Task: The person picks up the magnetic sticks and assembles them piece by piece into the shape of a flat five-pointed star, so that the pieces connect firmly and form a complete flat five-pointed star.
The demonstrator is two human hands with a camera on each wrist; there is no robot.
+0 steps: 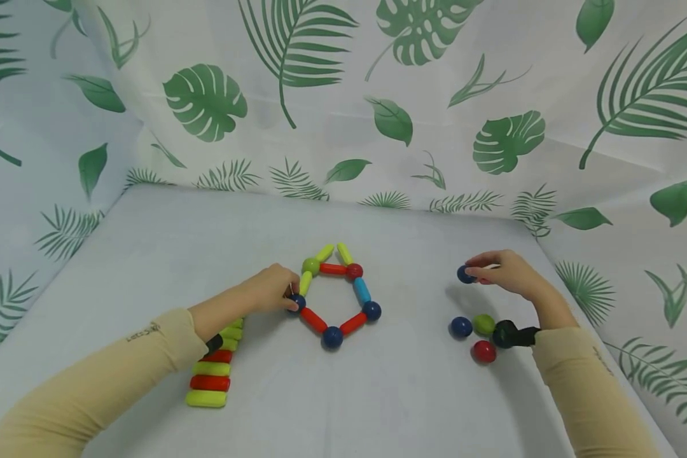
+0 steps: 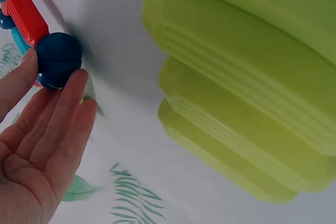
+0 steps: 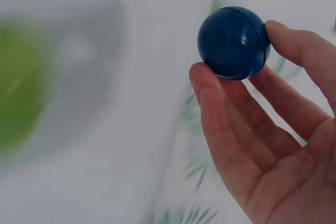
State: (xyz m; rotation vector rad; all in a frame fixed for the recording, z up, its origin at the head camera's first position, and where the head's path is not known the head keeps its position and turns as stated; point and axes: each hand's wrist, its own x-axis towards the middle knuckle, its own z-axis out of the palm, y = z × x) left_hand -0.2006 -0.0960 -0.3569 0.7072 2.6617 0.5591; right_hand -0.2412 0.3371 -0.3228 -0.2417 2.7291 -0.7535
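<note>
Left hand [image 1: 270, 290]: my thumb and fingers are pinching the ring's left-corner blue ball [image 1: 296, 304], parted just around it.
Right hand [image 1: 509, 275]: my fingers are gripping a second blue ball [image 3: 232, 43], right of frame centre, above the tabletop [image 1: 412, 394].
Ring [image 1: 333, 270]: forming a five-sided loop at frame centre; two yellow-green rods [image 1: 345, 254] are extending from its top.
Rod row [image 1: 210, 383]: lying lower left.
Loose balls: blue [image 1: 461, 327], green [image 1: 484, 324] and red [image 1: 484, 352] are resting lower right.
</note>
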